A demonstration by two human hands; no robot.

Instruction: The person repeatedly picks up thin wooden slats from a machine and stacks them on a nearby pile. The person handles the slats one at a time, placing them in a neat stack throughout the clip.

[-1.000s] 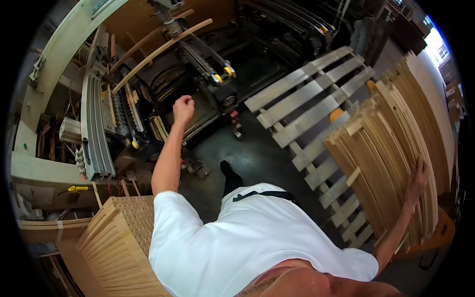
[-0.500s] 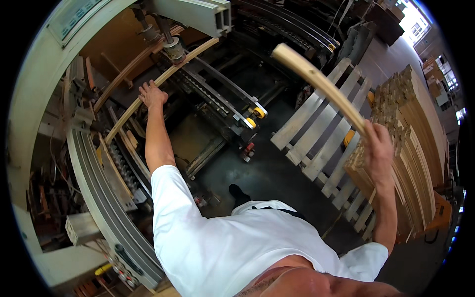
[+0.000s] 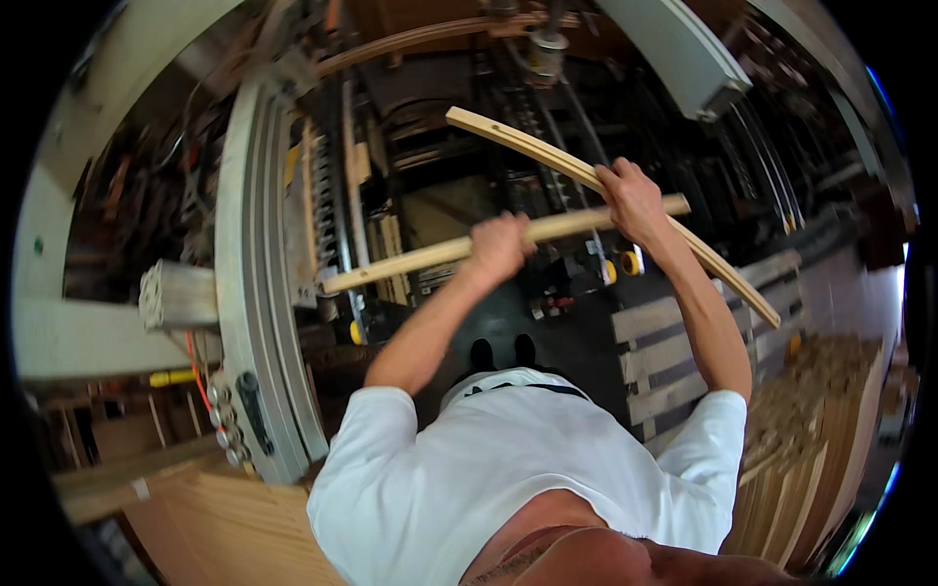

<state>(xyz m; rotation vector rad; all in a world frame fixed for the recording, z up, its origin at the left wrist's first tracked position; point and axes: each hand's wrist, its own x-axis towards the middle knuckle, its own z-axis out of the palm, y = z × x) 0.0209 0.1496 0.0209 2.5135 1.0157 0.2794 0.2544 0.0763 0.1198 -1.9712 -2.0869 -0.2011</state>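
Note:
My left hand is closed around a long, slightly bowed wooden slat, which lies across in front of me. A second curved wooden slat is in my right hand, slanting from far left to near right. Close to my right hand the two slats cross; whether they touch there I cannot tell. Both are held in the air between me and the machine, and my fingers hide part of each. Beyond them stands the machine's metal clamp head, apart from both slats.
A grey metal machine rail runs along my left. Dark machine bars with yellow rollers stand ahead. To the right is a slatted wooden pallet, with a tall stack of curved wooden pieces beside it. A grey beam overhangs the far right.
The left-hand slat has come away from the machine's clamp head toward me. My right hand has swung its slat leftward from beside the stack, and my view has turned.

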